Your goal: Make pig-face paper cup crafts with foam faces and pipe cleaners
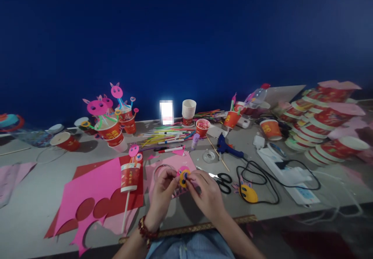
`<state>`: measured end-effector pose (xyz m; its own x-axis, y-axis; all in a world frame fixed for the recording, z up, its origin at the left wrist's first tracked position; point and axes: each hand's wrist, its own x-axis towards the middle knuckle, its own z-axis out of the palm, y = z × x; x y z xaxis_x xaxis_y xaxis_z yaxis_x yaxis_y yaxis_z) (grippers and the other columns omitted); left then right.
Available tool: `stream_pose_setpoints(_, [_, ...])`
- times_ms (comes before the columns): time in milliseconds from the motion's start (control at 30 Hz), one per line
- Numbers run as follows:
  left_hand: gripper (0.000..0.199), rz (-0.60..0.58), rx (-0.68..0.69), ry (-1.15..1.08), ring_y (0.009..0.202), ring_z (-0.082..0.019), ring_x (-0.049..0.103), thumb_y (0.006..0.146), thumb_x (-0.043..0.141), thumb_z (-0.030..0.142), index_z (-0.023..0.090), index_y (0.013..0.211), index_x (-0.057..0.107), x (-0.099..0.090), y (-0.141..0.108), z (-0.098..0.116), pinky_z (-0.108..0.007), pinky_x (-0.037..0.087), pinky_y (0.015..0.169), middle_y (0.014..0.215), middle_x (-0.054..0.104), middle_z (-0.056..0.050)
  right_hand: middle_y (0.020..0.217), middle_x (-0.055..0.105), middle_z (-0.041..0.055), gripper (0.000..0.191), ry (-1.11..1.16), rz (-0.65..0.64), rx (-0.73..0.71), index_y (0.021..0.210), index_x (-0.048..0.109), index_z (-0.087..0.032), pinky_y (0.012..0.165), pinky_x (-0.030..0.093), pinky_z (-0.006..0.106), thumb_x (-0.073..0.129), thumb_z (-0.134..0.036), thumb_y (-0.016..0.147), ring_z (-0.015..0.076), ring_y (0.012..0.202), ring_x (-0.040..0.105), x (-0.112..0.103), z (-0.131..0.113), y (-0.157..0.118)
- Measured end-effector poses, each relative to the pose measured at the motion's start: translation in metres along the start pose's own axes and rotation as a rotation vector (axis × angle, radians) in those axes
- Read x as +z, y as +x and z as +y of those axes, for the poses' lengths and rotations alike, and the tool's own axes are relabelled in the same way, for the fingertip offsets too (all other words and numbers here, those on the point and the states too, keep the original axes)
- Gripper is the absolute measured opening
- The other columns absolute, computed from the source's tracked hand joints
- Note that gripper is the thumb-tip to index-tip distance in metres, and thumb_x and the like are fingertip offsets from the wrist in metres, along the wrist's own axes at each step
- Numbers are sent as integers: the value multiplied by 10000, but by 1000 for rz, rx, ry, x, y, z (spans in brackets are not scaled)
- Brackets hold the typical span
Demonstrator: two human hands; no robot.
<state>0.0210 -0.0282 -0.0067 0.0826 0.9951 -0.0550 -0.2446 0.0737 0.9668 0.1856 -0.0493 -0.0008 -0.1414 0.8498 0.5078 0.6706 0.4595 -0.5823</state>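
Observation:
Near the table's front edge, both hands meet at a small pink and yellow paper piece (183, 176) with dark spots on it. My left hand (164, 191) pinches its left side, with a dark red bead bracelet on that wrist. On the right side of the piece, the fingers of my right hand (206, 193) are closed. Pink paper (171, 161) lies behind and under the hands. Black-handled scissors (223, 182) rest just right of my right hand. A red cup (129, 176) with a pink paper figure and a white stick stands to the left.
Cut pink sheet (87, 189) lies at left. Decorated cups (112, 132) stand behind it. Colored sticks and pens (166, 136) fill the middle back. A blue glue gun (229, 147), black cable (259, 169), power strip (291, 181) and stacked cups (329, 119) occupy the right.

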Motion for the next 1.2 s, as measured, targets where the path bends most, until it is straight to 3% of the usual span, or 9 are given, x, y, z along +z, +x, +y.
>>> stream_pose_setpoints(167, [255,36,26,-19,750,-149,618,780,781,394,187,840,646,3,-4,5,-252,533,690,823,622,-13,978,715,70,93,33,13,-4,989,613,-226,802,528,346,590,-157,931,237,909,681,-1,-4,5])
stream_pose_setpoints(333, [244,72,129,64,638,-128,576,798,766,408,190,806,657,10,-9,12,-206,477,554,761,620,-5,941,716,66,94,46,13,6,970,596,-223,772,521,319,576,-146,918,224,865,688,-3,-9,7])
stream_pose_setpoints(533, [145,37,223,136,673,-143,622,841,729,321,193,831,662,14,-14,11,-213,504,577,803,651,-27,881,702,57,95,16,9,19,942,574,-211,722,497,303,556,-134,890,217,797,676,-4,-13,11])
stream_pose_setpoints(1200, [168,47,181,40,736,-139,625,833,747,330,191,805,656,15,-19,13,-210,508,658,798,645,-15,808,694,31,103,54,55,59,859,563,-220,675,465,274,543,-119,856,194,731,662,-7,-19,11])
